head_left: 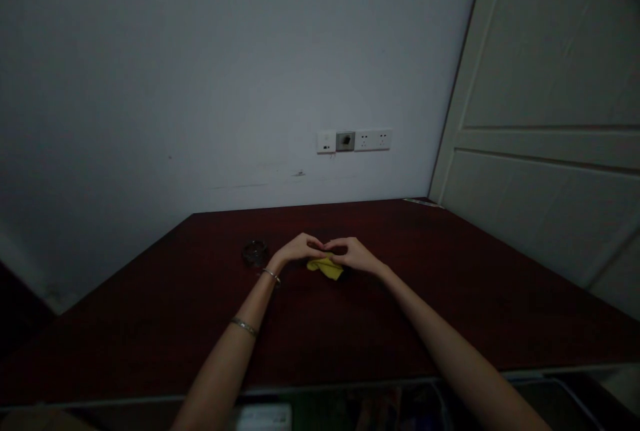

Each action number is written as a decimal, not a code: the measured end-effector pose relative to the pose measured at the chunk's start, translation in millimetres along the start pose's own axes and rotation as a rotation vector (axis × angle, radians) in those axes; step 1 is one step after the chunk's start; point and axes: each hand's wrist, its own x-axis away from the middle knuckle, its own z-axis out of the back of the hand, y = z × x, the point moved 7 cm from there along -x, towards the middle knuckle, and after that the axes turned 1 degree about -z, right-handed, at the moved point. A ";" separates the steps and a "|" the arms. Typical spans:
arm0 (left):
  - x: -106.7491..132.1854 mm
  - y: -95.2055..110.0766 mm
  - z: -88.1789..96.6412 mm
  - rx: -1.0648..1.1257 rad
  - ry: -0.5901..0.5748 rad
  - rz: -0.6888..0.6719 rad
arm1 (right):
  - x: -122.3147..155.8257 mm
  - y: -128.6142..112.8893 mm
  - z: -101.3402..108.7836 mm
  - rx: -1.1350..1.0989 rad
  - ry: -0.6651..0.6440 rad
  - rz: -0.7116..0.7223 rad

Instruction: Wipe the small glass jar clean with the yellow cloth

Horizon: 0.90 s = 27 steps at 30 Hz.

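Both my hands meet over the middle of a dark red-brown table (pixel 450 284). My left hand (pixel 296 249) and my right hand (pixel 353 253) have their fingers curled and pinched together on a small yellow cloth (pixel 327 268), which hangs crumpled just below the fingertips and touches the tabletop. My left arm wears two thin bracelets. How much of the cloth lies under the fingers is hidden.
A small dark glass dish (pixel 255 252) stands on the table just left of my left hand. A white wall with a strip of sockets (pixel 354 140) rises behind the table. A pale panelled door (pixel 545 118) borders the right side. Dim items lie below the near edge.
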 end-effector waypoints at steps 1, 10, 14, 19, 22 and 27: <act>1.1 -0.6 2.1 -0.014 0.024 -0.001 | 0.7 -2.5 -2.2 0.031 -0.023 0.023; 11.1 -17.9 30.9 -0.032 0.245 0.082 | 7.4 -13.2 -18.2 0.264 -0.167 0.074; 12.2 -21.7 31.4 -0.012 0.260 0.125 | 6.2 -9.7 -21.9 0.243 -0.138 0.033; 12.9 -17.2 31.5 -0.007 0.316 0.114 | 2.9 -4.6 -7.2 0.226 0.111 -0.004; 12.7 -17.0 29.3 0.132 0.352 0.134 | 3.0 2.3 7.1 0.207 0.291 -0.052; 9.1 -13.7 7.0 0.406 0.332 0.159 | 4.9 8.9 22.3 0.199 0.457 -0.095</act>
